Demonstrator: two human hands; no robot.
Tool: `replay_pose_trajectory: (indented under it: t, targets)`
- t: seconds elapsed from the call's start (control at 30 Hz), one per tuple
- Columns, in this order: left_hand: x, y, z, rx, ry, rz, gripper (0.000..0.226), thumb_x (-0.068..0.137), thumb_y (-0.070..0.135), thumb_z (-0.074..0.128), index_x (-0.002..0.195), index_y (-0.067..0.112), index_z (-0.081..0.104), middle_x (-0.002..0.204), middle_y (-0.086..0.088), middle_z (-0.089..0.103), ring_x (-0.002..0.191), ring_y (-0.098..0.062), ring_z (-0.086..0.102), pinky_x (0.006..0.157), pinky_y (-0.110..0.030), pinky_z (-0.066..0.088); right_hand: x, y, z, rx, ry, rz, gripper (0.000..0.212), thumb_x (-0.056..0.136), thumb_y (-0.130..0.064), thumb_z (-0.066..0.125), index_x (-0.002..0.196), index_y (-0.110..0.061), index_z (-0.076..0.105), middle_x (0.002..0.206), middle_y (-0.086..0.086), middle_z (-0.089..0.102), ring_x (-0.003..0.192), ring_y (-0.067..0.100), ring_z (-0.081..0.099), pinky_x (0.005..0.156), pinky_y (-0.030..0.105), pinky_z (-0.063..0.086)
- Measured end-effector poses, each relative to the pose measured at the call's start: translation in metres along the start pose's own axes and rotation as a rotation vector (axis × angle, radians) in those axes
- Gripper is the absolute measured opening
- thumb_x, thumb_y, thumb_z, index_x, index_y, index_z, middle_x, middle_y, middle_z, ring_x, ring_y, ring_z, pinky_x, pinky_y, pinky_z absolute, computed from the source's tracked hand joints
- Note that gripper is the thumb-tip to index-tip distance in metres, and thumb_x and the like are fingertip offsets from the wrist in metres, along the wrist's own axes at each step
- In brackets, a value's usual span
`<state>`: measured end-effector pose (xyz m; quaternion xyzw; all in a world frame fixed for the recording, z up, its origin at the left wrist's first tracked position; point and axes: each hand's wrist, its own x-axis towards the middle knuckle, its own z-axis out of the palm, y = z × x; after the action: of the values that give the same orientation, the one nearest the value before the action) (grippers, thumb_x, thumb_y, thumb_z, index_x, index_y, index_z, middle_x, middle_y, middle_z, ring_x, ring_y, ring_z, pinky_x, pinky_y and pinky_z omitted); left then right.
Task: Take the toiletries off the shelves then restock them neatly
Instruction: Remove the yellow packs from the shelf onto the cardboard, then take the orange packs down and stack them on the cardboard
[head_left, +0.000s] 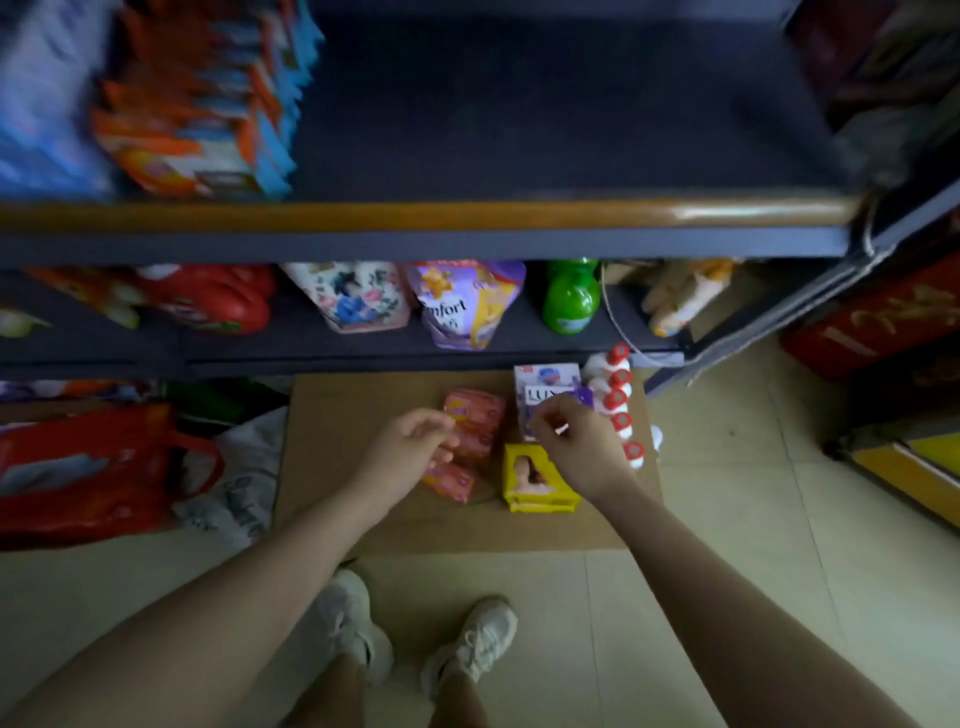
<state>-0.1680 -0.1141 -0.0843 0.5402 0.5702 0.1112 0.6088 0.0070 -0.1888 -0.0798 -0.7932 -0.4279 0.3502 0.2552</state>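
Head view looks down past a dark upper shelf (519, 119), bare across its middle and right, to a sheet of cardboard (363, 415) on the tiled floor (727, 571) where toiletries are laid out. Left hand (410, 447) hangs over the orange soap packets (475, 421), fingers loosely curled; its grip holds nothing that can be made out, and the packets lie just under and to the right of its fingertips. Right hand (576, 441) is over the purple Lux soap boxes (545, 389), thumb and forefinger drawn together; whether that grip pinches anything I cannot tell through the blur. A yellow soap box (530, 478) sits just below the wrist, touching the Lux stack. White bottles with red caps (618, 395) lie in a row beside the right hand. On the lower shelf (311, 348) stand a Comfort pouch (462, 306) and a green bottle (571, 301). Orange and blue sachets (208, 104) fill the upper shelf's left end.
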Motion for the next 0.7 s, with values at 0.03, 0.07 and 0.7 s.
replay_pose_trajectory:
  t: [0.03,0.07,0.7]
  targets:
    - [-0.005,0.004,-0.016,0.034,0.055,0.052,0.019,0.095,0.004,0.043,0.088,0.014,0.057,0.074,0.001,0.062,0.049,0.005,0.055,0.053,-0.01,0.04,0.005,-0.019,-0.001,0.004,-0.024,-0.028,0.006,0.088,-0.013,0.058,0.088,-0.012,0.063,0.079,0.003,0.065,0.078,0.027,0.063,0.073,0.035,0.048]
    - [-0.01,0.008,-0.034,0.085,0.107,0.098,0.019,0.095,0.003,0.044,0.088,0.014,0.058,0.073,0.003,0.062,0.05,0.005,0.055,0.053,-0.009,0.04,0.009,-0.039,0.0,0.001,-0.041,-0.065,0.006,0.088,-0.013,0.058,0.09,-0.011,0.064,0.08,0.004,0.064,0.08,0.029,0.063,0.074,0.036,0.048]
    - [0.035,0.055,-0.308,1.38,0.272,0.436,0.064,0.098,0.026,0.037,0.149,0.025,-0.001,0.157,-0.001,-0.011,0.145,-0.019,-0.001,0.114,-0.034,0.015,0.106,-0.313,0.11,-0.669,0.054,-0.548,0.075,0.093,-0.007,0.046,0.15,-0.018,-0.001,0.159,-0.003,-0.002,0.145,0.021,-0.004,0.116,0.037,0.001]
